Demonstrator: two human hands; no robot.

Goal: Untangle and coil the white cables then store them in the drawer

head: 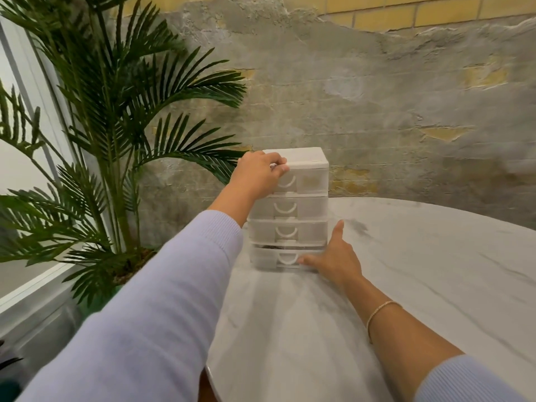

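A small white drawer unit (pixel 307 181) with several translucent drawers stands at the left back edge of the marble table (pixel 406 285). My left hand (pixel 258 175) grips its top left front corner, fingers curled over the lid's edge. My right hand (pixel 333 256) lies with straight fingers against the front of the bottom drawer (pixel 266 258), thumb raised along the unit's right side. That drawer sits slightly out from the stack and something dark shows inside it. No white cables are visible.
A tall palm plant (pixel 116 126) stands left of the table, close behind my left arm. A rough plaster and brick wall (pixel 377 97) runs behind the table. A window frame (pixel 34 285) is at far left.
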